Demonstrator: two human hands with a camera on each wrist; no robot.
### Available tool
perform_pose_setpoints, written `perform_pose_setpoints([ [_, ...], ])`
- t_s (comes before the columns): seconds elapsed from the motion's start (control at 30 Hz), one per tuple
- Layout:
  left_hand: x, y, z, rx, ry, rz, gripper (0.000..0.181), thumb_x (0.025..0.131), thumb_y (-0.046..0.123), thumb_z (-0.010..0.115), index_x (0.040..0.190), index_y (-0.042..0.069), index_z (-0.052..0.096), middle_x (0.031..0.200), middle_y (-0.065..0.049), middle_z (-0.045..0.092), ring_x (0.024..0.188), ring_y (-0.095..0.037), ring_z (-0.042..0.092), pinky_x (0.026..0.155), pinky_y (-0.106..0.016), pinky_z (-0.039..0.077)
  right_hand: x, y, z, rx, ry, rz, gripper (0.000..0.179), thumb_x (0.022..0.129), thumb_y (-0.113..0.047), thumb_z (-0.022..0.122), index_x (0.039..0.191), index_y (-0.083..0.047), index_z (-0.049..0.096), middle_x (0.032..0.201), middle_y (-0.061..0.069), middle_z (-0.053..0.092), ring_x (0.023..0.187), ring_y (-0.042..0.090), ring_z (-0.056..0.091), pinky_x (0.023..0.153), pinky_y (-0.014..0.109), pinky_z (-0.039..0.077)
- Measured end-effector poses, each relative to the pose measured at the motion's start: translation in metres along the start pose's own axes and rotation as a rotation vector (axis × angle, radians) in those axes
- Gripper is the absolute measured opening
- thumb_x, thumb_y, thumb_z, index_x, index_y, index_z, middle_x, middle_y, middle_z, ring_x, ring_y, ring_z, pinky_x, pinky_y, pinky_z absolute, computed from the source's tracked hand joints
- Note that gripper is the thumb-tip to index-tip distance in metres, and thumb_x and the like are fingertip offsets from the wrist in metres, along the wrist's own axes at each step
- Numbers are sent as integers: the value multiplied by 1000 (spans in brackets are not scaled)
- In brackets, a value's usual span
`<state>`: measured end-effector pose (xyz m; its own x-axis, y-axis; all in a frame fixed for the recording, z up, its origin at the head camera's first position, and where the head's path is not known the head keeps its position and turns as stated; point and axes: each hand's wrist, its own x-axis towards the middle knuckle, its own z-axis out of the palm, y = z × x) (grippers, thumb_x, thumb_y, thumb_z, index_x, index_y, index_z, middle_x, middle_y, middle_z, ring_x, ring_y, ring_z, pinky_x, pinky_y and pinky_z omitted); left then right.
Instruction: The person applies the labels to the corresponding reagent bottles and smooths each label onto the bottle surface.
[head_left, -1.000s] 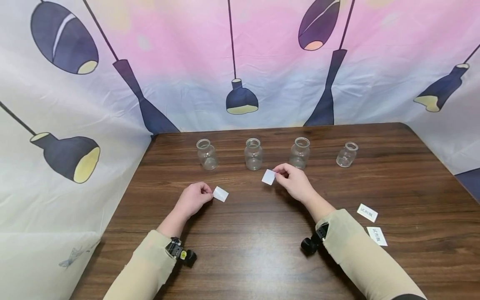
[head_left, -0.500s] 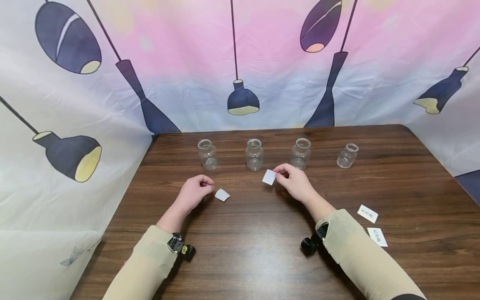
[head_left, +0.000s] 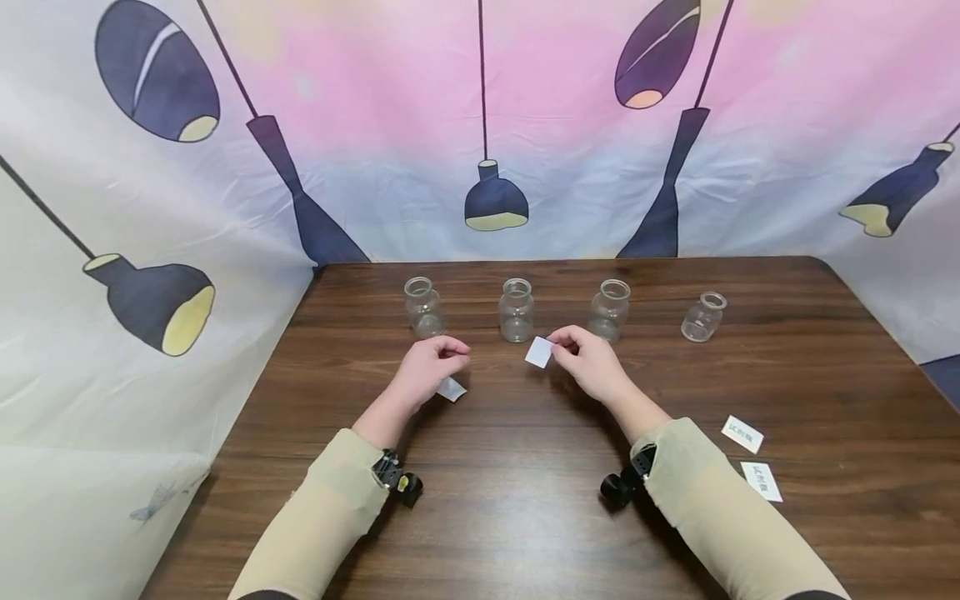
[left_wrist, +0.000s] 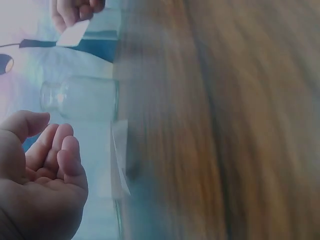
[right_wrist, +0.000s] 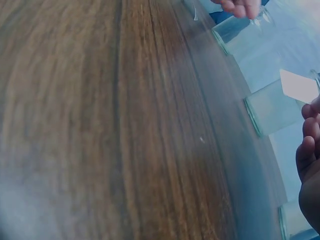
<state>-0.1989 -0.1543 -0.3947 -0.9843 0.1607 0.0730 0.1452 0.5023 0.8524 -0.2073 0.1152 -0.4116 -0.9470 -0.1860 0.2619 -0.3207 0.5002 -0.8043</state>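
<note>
The right hand (head_left: 592, 365) pinches a white paper (head_left: 537, 353) edgewise; light pressure should prevent creasing. The relaxed left hand (head_left: 426, 372) holds nothing.

The right hand (head_left: 592, 362) pinched a white, square slip (head_left: 538, 352) at one side; a second slip (head_left: 453, 389) (bent, partly hidden) lay below the left hand (head_left: 427, 367).

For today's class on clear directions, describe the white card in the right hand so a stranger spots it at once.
On the brown table, find the row of four glass jars. Just in front, the right hand pinches a white card. Unlike three other white pieces on the table, it is held up.
</note>
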Motion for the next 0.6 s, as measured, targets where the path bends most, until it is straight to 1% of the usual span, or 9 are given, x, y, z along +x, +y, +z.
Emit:
perform_pose_setpoints([
  [0.17, 5, 13, 13, -43, -40, 9, 22, 84, 12, 66, 102, 0, 68, 95, -6, 66, 88, -17, 57, 78, -29, 44, 2, -2, 2, 7, 18, -21, 11, 88, -9, 61, 97, -6, 66, 84, 4, 64, 73, 17, 52, 66, 30, 42],
  [0.27, 6, 19, 20, -58, -54, 3, 22, 85, 14, 66, 103, 1, 68, 95, -5, 67, 87, -16, 57, 75, -29, 45, 4, -3, 5, 4, 33, -40, 11, 87, -8, 60, 96, -5, 66, 83, 4, 65, 72, 16, 53, 66, 29, 43],
  [0.37, 7, 25, 28, -83, -71, -9, 23, 86, 16, 66, 103, 1, 69, 93, -4, 67, 82, -17, 56, 68, -28, 45, 5, -5, 8, 0, 45, -46, 10, 87, -8, 61, 95, -5, 66, 82, 4, 65, 72, 16, 54, 66, 30, 44],
  [0.5, 8, 31, 37, -139, -99, -29, 22, 85, 18, 66, 101, 3, 71, 86, -5, 67, 70, -21, 54, 58, -27, 43, 6, -7, 10, 0, 40, -38, 9, 87, -8, 61, 94, -5, 66, 82, 4, 65, 73, 17, 54, 67, 31, 44],
  [0.6, 10, 33, 43, -163, -108, -20, 20, 85, 17, 66, 99, 4, 71, 84, -6, 67, 63, -18, 52, 55, -26, 42, 5, -8, 10, -3, 36, -40, 9, 87, -9, 62, 95, -6, 66, 83, 4, 65, 73, 17, 54, 67, 31, 44],
])
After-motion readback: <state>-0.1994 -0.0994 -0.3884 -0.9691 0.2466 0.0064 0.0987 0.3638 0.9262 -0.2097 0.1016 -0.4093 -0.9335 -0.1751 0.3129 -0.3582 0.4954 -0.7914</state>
